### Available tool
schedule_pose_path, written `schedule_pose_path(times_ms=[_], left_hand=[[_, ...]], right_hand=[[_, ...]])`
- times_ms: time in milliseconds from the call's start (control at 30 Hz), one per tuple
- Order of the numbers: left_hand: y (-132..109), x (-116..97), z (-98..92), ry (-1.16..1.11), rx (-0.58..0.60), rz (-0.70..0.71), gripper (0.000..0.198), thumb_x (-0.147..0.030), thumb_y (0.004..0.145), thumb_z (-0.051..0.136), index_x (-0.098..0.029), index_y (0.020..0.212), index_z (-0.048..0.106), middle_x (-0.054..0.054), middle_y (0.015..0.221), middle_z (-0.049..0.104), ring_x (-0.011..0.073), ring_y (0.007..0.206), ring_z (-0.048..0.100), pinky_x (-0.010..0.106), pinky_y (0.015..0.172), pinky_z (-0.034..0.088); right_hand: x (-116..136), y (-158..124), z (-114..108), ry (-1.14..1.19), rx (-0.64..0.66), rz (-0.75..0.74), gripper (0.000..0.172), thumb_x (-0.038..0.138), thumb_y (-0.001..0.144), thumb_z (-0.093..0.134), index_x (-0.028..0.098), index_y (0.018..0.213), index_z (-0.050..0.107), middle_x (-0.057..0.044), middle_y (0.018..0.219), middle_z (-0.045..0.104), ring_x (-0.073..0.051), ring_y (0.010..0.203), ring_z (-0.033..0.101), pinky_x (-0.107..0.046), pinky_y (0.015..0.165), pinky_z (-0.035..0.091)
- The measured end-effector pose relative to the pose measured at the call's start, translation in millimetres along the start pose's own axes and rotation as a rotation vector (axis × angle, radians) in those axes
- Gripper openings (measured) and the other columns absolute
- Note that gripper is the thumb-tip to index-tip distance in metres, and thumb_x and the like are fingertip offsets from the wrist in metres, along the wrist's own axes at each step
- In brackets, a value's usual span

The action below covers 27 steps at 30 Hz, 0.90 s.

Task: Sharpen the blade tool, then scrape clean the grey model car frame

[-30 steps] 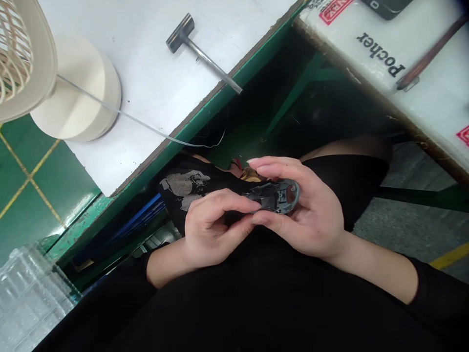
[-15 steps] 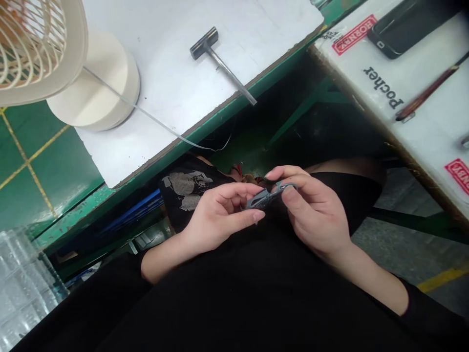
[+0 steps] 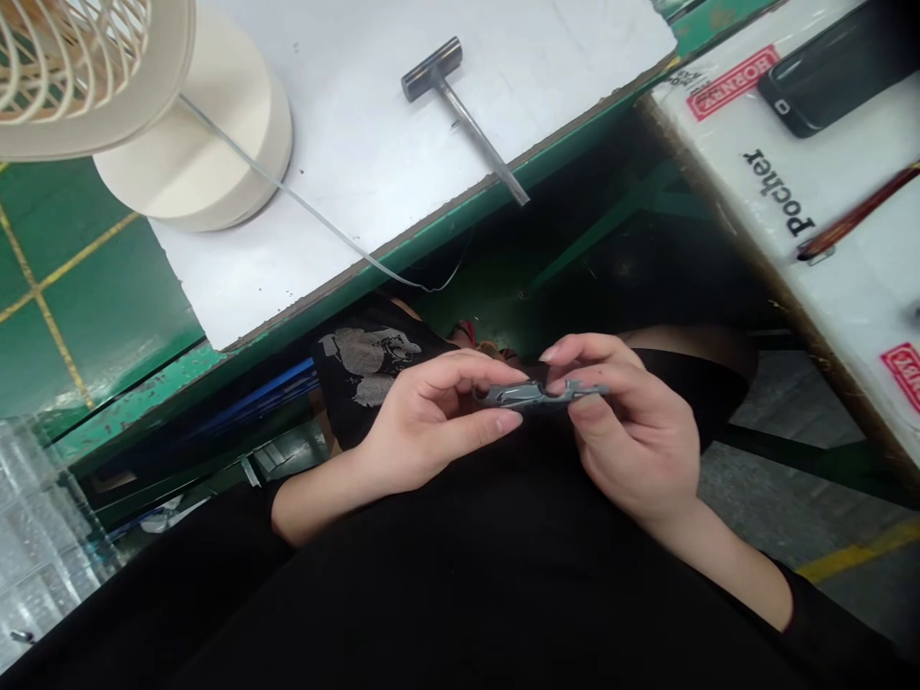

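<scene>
Between both hands, above my lap, I hold a small grey moulded part (image 3: 528, 394); its exact kind I cannot make out. My left hand (image 3: 438, 407) pinches its left end between thumb and fingers. My right hand (image 3: 632, 417) grips the right end, with the thumb below and the index finger above. The part lies nearly level, its long edge towards me, and the fingers cover both of its ends in part.
On the white-topped bench ahead lie a small metal hammer (image 3: 471, 110) and a cream fan (image 3: 216, 144) with a thin cable (image 3: 323, 223) hanging over the edge. The right-hand table bears a black phone (image 3: 838, 72) and a brown-handled tool (image 3: 855, 216). Clear plastic trays (image 3: 50, 517) stand at lower left.
The grey part has turned from tilted to nearly level and shows its long edge. My right hand has moved slightly right and down. The camera view has shifted a little.
</scene>
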<state>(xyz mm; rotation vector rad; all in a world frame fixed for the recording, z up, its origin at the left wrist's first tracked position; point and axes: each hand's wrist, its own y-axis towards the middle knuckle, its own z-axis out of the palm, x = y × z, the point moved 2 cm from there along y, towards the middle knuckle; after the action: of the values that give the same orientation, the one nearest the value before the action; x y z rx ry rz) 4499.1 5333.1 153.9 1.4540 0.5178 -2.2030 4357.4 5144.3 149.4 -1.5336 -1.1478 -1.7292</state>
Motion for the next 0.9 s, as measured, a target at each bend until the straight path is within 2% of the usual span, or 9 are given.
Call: schedule_pose_path(times_ms=[67,133,200,267,400,533,900], left_hand=[[2.0,-4.0,-3.3,0.109,0.039,0.151,0.048,-0.016,0.091,0.109,-0.030,0.135,0.096,0.009,0.126,0.088,0.0233,0.113,0.085,0.033,0.098,0.074],[4.4,-10.1,-5.9,0.193,0.095,0.310,0.052,-0.019,0.088,0.113,-0.028,0.136,0.094,0.011,0.126,0.089,0.0295,0.121,0.088,0.044,0.110,0.076],[6.9,-16.3,-7.8,0.254,0.149,0.433,0.053,-0.024,0.085,0.116,-0.026,0.133,0.093,0.012,0.126,0.090,0.0348,0.127,0.089,0.053,0.119,0.074],[9.0,-20.7,-9.2,0.299,0.185,0.497,0.051,-0.029,0.084,0.117,-0.026,0.129,0.092,0.013,0.127,0.091,0.0374,0.128,0.090,0.058,0.120,0.075],[10.2,-22.5,-10.9,0.337,0.196,0.510,0.046,-0.032,0.085,0.116,-0.022,0.123,0.091,0.015,0.130,0.090,0.0391,0.127,0.092,0.057,0.116,0.078],[9.0,-21.1,-11.4,0.352,0.213,0.523,0.045,-0.036,0.088,0.114,-0.021,0.121,0.090,0.016,0.131,0.089,0.0398,0.127,0.092,0.057,0.115,0.079],[10.3,-21.2,-11.7,0.365,0.238,0.514,0.037,-0.036,0.092,0.111,-0.024,0.121,0.091,0.014,0.133,0.089,0.0395,0.130,0.091,0.059,0.116,0.079]], right_hand=[[12.0,3.1,-2.5,-0.171,0.056,-0.210,0.010,0.033,0.116,0.087,0.030,0.123,0.093,-0.009,0.130,0.084,-0.030,0.118,0.082,-0.047,0.096,0.074],[24.2,4.4,-4.0,-0.340,0.111,-0.421,0.010,0.033,0.118,0.083,0.027,0.121,0.091,-0.009,0.126,0.084,-0.031,0.117,0.082,-0.049,0.096,0.074],[32.5,4.5,-4.7,-0.430,0.126,-0.526,0.011,0.032,0.120,0.080,0.028,0.118,0.091,-0.008,0.124,0.085,-0.032,0.119,0.081,-0.050,0.094,0.075],[37.2,4.3,-4.5,-0.461,0.120,-0.563,0.010,0.028,0.118,0.081,0.027,0.117,0.091,-0.008,0.125,0.086,-0.032,0.119,0.081,-0.049,0.092,0.077],[41.0,3.8,-1.6,-0.471,0.159,-0.620,0.007,0.018,0.112,0.087,0.023,0.111,0.092,-0.008,0.125,0.087,-0.030,0.119,0.082,-0.046,0.090,0.079],[43.7,3.6,0.9,-0.483,0.145,-0.639,0.013,0.013,0.111,0.086,0.023,0.106,0.092,-0.006,0.121,0.086,-0.028,0.117,0.082,-0.043,0.090,0.078],[46.1,-1.4,2.8,-0.501,0.110,-0.620,0.019,0.012,0.113,0.082,0.026,0.104,0.092,-0.003,0.119,0.085,-0.025,0.115,0.082,-0.040,0.094,0.078]])
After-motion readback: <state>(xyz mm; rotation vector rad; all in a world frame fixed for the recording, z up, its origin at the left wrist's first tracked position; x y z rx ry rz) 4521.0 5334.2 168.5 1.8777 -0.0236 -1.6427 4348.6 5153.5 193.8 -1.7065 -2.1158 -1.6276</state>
